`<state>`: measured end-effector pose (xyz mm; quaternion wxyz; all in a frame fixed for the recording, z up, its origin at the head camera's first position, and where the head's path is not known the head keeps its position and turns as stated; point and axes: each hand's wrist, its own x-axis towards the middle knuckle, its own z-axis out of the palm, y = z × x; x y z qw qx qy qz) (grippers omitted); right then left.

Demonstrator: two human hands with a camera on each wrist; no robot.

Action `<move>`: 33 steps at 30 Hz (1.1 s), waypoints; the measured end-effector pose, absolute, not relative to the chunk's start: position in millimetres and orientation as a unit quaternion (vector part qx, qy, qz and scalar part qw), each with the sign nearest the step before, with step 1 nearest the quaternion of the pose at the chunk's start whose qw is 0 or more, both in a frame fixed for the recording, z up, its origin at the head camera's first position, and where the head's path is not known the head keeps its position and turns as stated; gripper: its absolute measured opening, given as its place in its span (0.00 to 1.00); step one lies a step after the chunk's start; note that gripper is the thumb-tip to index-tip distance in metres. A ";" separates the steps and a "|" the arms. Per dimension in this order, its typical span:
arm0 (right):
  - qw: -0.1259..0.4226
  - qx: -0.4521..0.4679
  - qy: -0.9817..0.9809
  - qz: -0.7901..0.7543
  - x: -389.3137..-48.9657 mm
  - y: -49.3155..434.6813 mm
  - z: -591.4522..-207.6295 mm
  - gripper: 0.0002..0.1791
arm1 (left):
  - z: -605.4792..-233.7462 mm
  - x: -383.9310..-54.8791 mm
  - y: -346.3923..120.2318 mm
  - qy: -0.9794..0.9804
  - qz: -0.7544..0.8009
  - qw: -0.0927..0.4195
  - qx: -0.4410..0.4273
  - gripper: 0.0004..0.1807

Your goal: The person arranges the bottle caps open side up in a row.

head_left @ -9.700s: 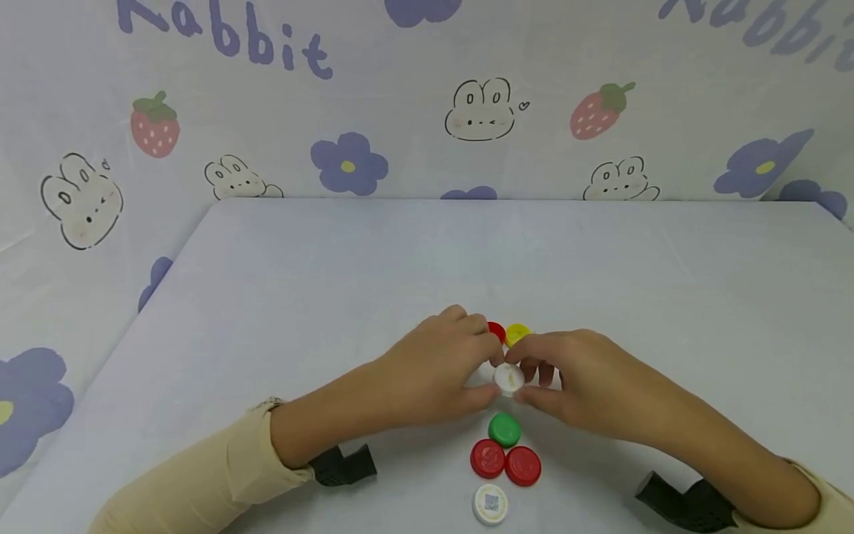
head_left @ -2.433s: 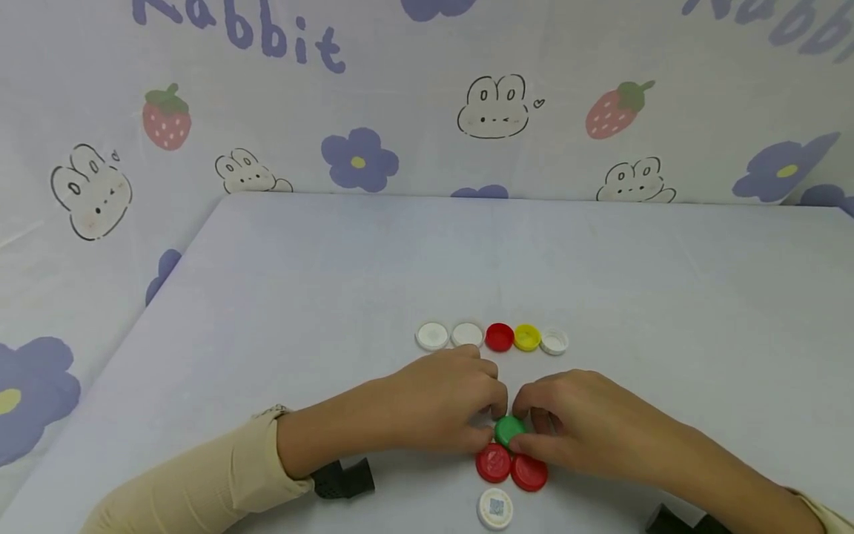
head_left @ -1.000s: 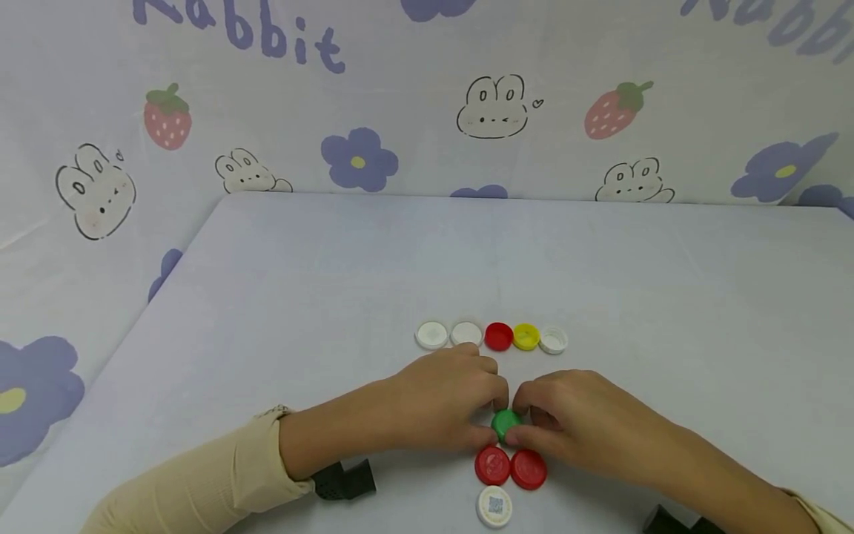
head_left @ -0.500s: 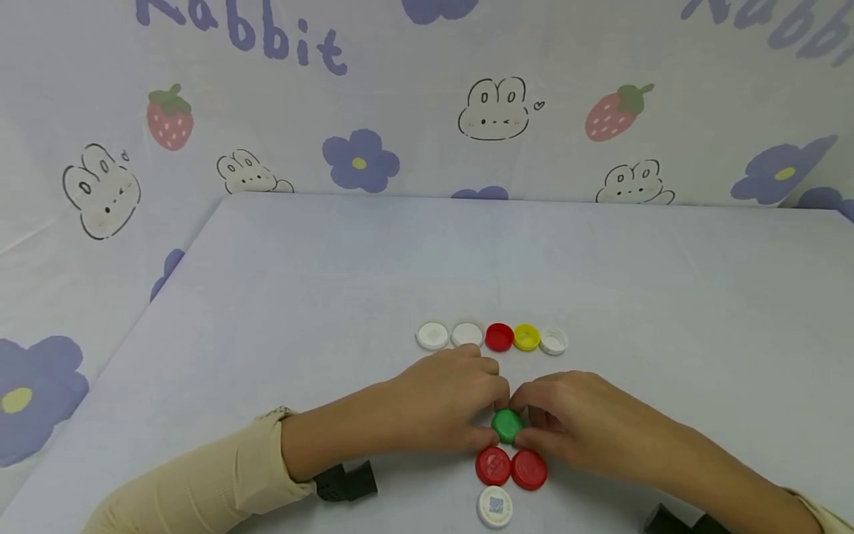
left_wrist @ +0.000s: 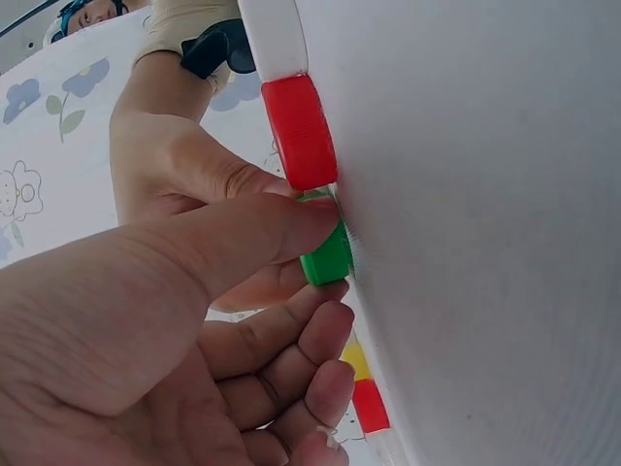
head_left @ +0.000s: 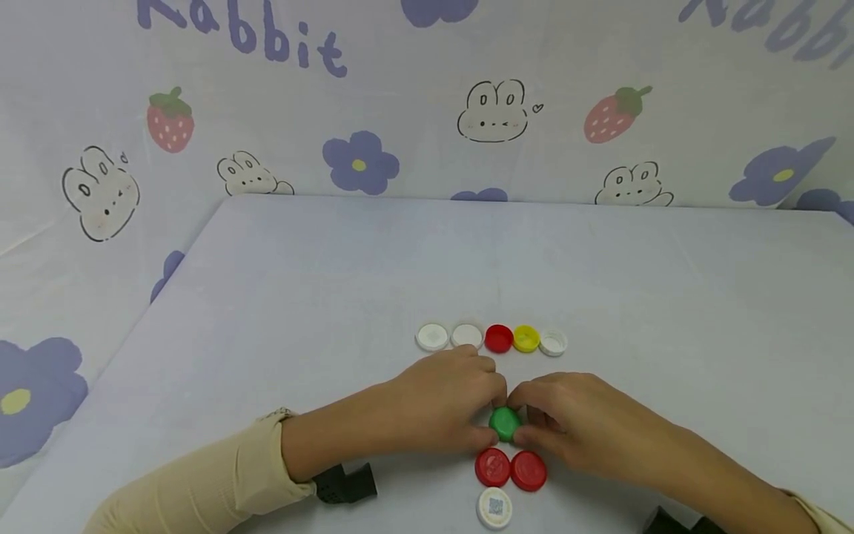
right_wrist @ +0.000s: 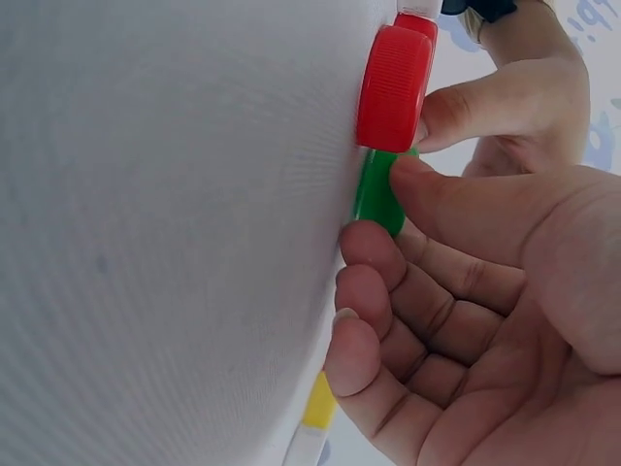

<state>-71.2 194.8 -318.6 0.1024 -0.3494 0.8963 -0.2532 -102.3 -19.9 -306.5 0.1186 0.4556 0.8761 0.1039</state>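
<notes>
A green bottle cap (head_left: 505, 424) lies top up on the white table between both hands. My left hand (head_left: 447, 404) holds its left side, thumb at the near edge and forefinger at the far edge. From the right, my right hand (head_left: 577, 415) grips it the same way. In the left wrist view a thumb covers part of the green cap (left_wrist: 327, 257). The right wrist view has the right thumb on the green cap (right_wrist: 378, 199), with curled fingers beside it. Just nearer are two red caps (head_left: 492, 467), side by side, the left one close to the green cap.
Beyond the hands runs a row of upturned caps: two white (head_left: 432, 337), one red (head_left: 499, 339), one yellow (head_left: 526, 339) and another white (head_left: 553, 342). A white cap with a printed square code (head_left: 494, 508) lies nearest. Rabbit-print cloth (head_left: 400, 96) hangs behind the table.
Both hands earlier held a white cap farther up the table; they have come nearer, onto the green cap. Since then the green cap has slid slightly away from the red caps.
</notes>
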 end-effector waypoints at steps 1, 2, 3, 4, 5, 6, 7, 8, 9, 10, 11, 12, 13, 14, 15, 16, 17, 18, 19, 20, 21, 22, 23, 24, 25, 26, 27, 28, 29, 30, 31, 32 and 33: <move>0.103 -0.347 0.897 -0.253 -71.4 194.5 -318.3 0.10 | -306.3 -102.6 -20.2 0.877 0.107 0.120 0.453 0.06; 0.107 -0.342 0.899 -0.253 -71.7 194.2 -317.9 0.10 | -306.0 -102.8 -20.4 0.877 0.109 0.119 0.452 0.07; 0.109 -0.338 0.900 -0.255 -71.9 193.9 -317.3 0.11 | -305.6 -103.0 -20.7 0.878 0.112 0.119 0.451 0.07; 0.112 -0.333 0.901 -0.256 -72.1 193.8 -316.7 0.12 | -305.1 -103.3 -21.0 0.878 0.114 0.119 0.450 0.08; 0.113 -0.329 0.902 -0.258 -72.2 193.6 -316.0 0.13 | -304.4 -103.5 -21.4 0.878 0.116 0.119 0.449 0.08; 0.110 -0.326 0.902 -0.260 -72.2 193.6 -315.4 0.13 | -303.8 -103.7 -21.8 0.878 0.119 0.119 0.448 0.08; 0.109 -0.324 0.902 -0.263 -72.2 193.6 -314.6 0.13 | -303.0 -103.9 -22.2 0.878 0.121 0.119 0.447 0.09; 0.106 -0.323 0.902 -0.266 -72.0 193.7 -313.9 0.13 | -302.4 -104.0 -22.8 0.878 0.125 0.120 0.446 0.09; 0.099 -0.323 0.901 -0.270 -71.8 193.9 -313.2 0.13 | -301.8 -104.1 -23.6 0.879 0.129 0.122 0.443 0.09; 0.093 -0.323 0.900 -0.276 -71.5 193.8 -312.6 0.13 | -301.2 -104.2 -24.4 0.879 0.134 0.123 0.441 0.09; 0.087 -0.324 0.899 -0.282 -71.3 193.8 -312.1 0.13 | -300.7 -104.3 -25.3 0.879 0.139 0.125 0.439 0.10; 0.080 -0.325 0.897 -0.287 -70.9 193.8 -311.7 0.14 | -300.4 -104.3 -26.1 0.879 0.145 0.127 0.436 0.10; 0.075 -0.326 0.895 -0.294 -70.6 193.8 -311.3 0.14 | -300.3 -104.4 -27.0 0.879 0.150 0.128 0.434 0.10; 0.068 -0.329 0.893 -0.299 -70.2 193.8 -311.0 0.14 | -300.2 -104.4 -27.9 0.878 0.156 0.129 0.433 0.10; 0.062 -0.330 0.892 -0.302 -69.8 194.0 -310.8 0.15 | -300.2 -104.4 -28.6 0.877 0.163 0.131 0.433 0.10; 0.056 -0.333 0.890 -0.305 -69.5 194.2 -310.7 0.15 | -300.3 -104.6 -29.2 0.876 0.169 0.132 0.433 0.10; 0.051 -0.336 0.889 -0.306 -69.4 194.4 -310.7 0.15 | -300.3 -104.8 -29.6 0.873 0.177 0.133 0.434 0.10; 0.046 -0.339 0.888 -0.308 -69.2 194.8 -310.7 0.15 | -300.2 -105.0 -29.8 0.871 0.184 0.134 0.435 0.11; 0.043 -0.340 0.887 -0.309 -69.1 195.3 -310.8 0.15 | -300.1 -105.3 -29.9 0.868 0.192 0.136 0.437 0.11; 0.041 -0.339 0.887 -0.309 -69.0 195.9 -310.9 0.15 | -299.9 -105.6 -29.8 0.866 0.199 0.137 0.439 0.11; 0.038 -0.339 0.887 -0.310 -69.0 196.5 -311.2 0.15 | -299.7 -105.8 -29.7 0.864 0.205 0.139 0.439 0.11; 0.036 -0.340 0.887 -0.311 -69.0 197.1 -311.6 0.15 | -299.5 -105.9 -29.7 0.862 0.209 0.139 0.440 0.11; 0.035 -0.340 0.886 -0.313 -69.3 197.5 -312.3 0.15 | -299.4 -106.1 -29.7 0.861 0.213 0.140 0.441 0.12; 0.034 -0.341 0.885 -0.315 -69.4 197.8 -312.8 0.15 | -299.3 -106.0 -29.9 0.861 0.214 0.140 0.440 0.12; 0.035 -0.342 0.884 -0.316 -69.7 197.8 -313.4 0.14 | -299.4 -105.9 -30.2 0.860 0.215 0.138 0.441 0.12; 0.037 -0.343 0.883 -0.319 -70.1 197.6 -314.0 0.14 | -299.4 -105.8 -30.6 0.861 0.215 0.136 0.440 0.12; 0.037 -0.345 0.881 -0.321 -70.5 197.2 -314.5 0.14 | -299.5 -105.6 -31.1 0.862 0.216 0.135 0.439 0.12; 0.039 -0.346 0.879 -0.325 -70.9 196.7 -314.7 0.13 | -299.6 -105.5 -31.5 0.862 0.217 0.135 0.438 0.12; 0.040 -0.346 0.878 -0.329 -71.3 196.2 -314.9 0.13 | -299.8 -105.4 -31.7 0.862 0.220 0.135 0.437 0.12; 0.042 -0.343 0.878 -0.332 -71.2 195.6 -314.8 0.12 | -299.8 -105.2 -31.9 0.862 0.222 0.135 0.436 0.12; 0.042 -0.339 0.878 -0.336 -71.2 195.2 -314.7 0.12 | -300.1 -105.1 -31.9 0.861 0.225 0.136 0.435 0.13; 0.040 -0.336 0.877 -0.340 -70.9 195.0 -314.4 0.11 | -300.1 -104.9 -31.8 0.862 0.228 0.140 0.431 0.14; 0.037 -0.332 0.877 -0.345 -70.7 194.9 -314.0 0.10 | -300.2 -104.6 -31.5 0.862 0.232 0.144 0.427 0.15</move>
